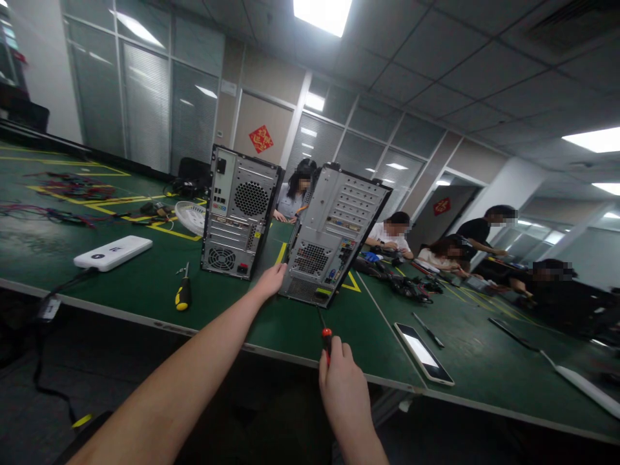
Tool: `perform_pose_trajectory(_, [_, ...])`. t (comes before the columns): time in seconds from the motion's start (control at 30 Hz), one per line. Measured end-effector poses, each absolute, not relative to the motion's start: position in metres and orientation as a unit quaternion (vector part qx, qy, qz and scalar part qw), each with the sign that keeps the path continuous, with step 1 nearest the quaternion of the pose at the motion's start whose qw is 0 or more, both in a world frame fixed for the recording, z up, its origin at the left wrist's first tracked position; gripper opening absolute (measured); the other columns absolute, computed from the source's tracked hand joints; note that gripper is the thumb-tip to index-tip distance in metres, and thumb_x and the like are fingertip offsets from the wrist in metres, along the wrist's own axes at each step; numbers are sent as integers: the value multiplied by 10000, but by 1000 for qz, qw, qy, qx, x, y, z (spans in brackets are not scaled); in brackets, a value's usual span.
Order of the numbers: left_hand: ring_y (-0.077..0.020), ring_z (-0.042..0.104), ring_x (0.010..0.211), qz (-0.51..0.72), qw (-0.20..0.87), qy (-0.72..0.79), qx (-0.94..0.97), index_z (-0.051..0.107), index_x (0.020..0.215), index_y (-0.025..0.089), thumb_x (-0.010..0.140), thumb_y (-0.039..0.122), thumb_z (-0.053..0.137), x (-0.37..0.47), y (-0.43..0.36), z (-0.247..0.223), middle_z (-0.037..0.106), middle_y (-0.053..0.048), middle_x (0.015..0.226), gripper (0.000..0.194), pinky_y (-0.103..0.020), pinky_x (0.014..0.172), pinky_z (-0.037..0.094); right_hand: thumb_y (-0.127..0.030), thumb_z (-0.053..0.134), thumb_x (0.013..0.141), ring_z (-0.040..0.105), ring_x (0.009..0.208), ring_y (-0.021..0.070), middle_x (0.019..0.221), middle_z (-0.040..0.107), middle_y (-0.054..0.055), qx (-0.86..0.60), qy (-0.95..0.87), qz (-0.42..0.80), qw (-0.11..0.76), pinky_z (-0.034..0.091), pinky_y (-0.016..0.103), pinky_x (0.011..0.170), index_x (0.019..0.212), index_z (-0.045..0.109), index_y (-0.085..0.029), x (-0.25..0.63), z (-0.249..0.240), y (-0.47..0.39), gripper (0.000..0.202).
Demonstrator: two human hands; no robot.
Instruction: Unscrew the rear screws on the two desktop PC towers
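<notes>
A silver computer case (pixel 310 245) stands tilted on the green table, its back panel of ports and vents facing me. My left hand (pixel 271 281) grips its lower left edge, with some fingers hidden against the side. In my right hand (pixel 343 378) is a screwdriver (pixel 327 333) with a red and black handle. Its thin shaft points up at the case's bottom edge; whether the tip touches a screw I cannot make out. To the left is a second computer case (pixel 237 219), upright and apart from my hands.
A yellow-black screwdriver (pixel 183 295) and white power bank (pixel 113 253) lie left. Right are a phone (pixel 423 354), a slim tool (pixel 428 330) and black cables (pixel 402 284). Loose wires (pixel 72 187) and a white round basket (pixel 190 217) are farther left. Several people sit or stand beyond.
</notes>
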State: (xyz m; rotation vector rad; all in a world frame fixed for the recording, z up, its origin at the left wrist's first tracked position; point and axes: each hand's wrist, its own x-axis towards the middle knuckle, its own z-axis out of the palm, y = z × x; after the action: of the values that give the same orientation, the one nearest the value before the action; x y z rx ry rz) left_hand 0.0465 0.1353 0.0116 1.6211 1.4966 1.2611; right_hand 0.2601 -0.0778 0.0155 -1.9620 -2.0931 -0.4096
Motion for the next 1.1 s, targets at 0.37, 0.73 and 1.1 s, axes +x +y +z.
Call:
perform_pose_trajectory(0.37, [-289, 632, 1265, 467, 295, 574, 605, 705, 1229, 201, 1036, 501, 331, 47, 133, 14, 709, -108, 1339, 517, -358, 1041, 468, -240, 439, 1051, 746, 684, 232, 854, 694, 59, -657, -729, -187, 41, 423, 264, 517, 1241, 551, -168, 261, 24, -72, 232])
perform_pose_trajectory(0.73, [-286, 629, 1263, 472, 300, 561, 610, 691, 1243, 197, 1031, 536, 314, 45, 141, 5, 698, -124, 1352, 549, -379, 1061, 460, -256, 435, 1061, 762, 688, 226, 785, 717, 57, -673, -721, -160, 49, 425, 251, 529, 1155, 519, -165, 260, 28, -75, 155])
perform_pose_trajectory(1.1, [-291, 626, 1275, 468, 302, 564, 609, 694, 1262, 198, 1030, 535, 311, 45, 136, 10, 697, -114, 1359, 560, -370, 1054, 465, -282, 402, 1076, 775, 744, 237, 792, 742, 61, -702, -699, -114, 75, 438, 264, 578, 1137, 478, -179, 261, 24, -73, 142])
